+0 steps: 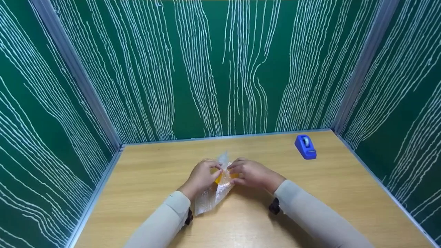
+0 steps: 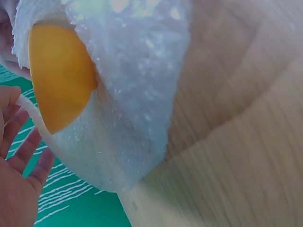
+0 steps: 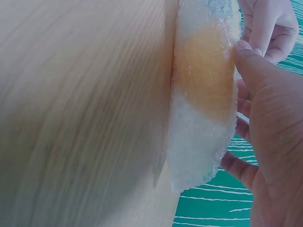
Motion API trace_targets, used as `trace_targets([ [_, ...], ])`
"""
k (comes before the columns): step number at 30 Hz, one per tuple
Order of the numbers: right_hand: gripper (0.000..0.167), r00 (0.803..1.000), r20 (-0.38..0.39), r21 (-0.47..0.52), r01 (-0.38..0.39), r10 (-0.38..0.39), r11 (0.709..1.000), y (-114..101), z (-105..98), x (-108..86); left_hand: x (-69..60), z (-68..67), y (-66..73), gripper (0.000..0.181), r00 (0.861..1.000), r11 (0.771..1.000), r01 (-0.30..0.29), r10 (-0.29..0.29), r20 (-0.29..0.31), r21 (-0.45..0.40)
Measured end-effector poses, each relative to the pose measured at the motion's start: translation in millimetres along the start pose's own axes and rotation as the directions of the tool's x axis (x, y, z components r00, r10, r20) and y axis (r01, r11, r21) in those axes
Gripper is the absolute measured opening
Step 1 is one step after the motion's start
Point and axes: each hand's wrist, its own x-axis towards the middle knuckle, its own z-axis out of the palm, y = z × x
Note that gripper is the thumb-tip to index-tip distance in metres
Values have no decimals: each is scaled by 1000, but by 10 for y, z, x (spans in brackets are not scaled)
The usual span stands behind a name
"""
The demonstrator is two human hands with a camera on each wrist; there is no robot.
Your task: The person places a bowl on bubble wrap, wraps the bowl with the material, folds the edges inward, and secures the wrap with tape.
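A sheet of clear bubble wrap (image 1: pixel 206 202) is folded around a smooth yellow object (image 2: pixel 61 78) with a curved, bowl-like outline, near the middle of the table. Part of the yellow shows through an opening in the left wrist view; the rest is covered, so its exact kind is unclear. My left hand (image 1: pixel 205 174) pinches an edge of the wrap between thumb and forefinger, its other fingers spread. From the other side my right hand (image 3: pixel 279 127) holds the wrapped bundle, thumb on the near face and fingers behind it.
A blue tape dispenser (image 1: pixel 305 148) with a roll in it stands at the back right of the wooden table (image 1: pixel 144 179). Green panels (image 1: pixel 241 69) with wavy white lines enclose the back and both sides, joined by grey metal posts (image 1: pixel 77 74).
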Motion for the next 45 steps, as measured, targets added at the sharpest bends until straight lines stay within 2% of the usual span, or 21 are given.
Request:
trace_targets([
  [4,37,1000,-12,-23,7,-7,1000,0,22,-13,-7,22,14,24,999,998,-30,30,16,58],
  [10,41,1000,-27,-24,-14,14,1000,-17,14,-37,11,47,1,27,998,995,-51,48,32,87],
  [14,41,999,-43,-12,-9,9,1000,-17,18,-49,14,44,-9,26,998,994,-43,40,40,97],
  [17,39,998,-63,-7,14,-15,1000,-14,34,-53,7,43,-22,25,999,995,-18,14,44,93],
  [21,36,993,-106,-19,55,-57,998,-27,42,-63,-3,48,-43,24,999,995,-15,12,40,95],
  [25,37,991,-133,-3,26,-26,1000,-39,46,-83,-7,52,-51,23,999,995,-30,27,36,93],
  [32,42,992,-88,58,-85,90,995,-71,20,-76,8,51,-59,16,998,994,-50,46,44,98],
  [38,54,997,4,1,-76,76,997,-64,16,-61,11,31,-61,13,998,997,2,-6,62,76],
  [45,51,999,12,-31,-50,51,998,-39,40,-63,-21,-5,-41,13,998,998,21,-24,62,57],
])
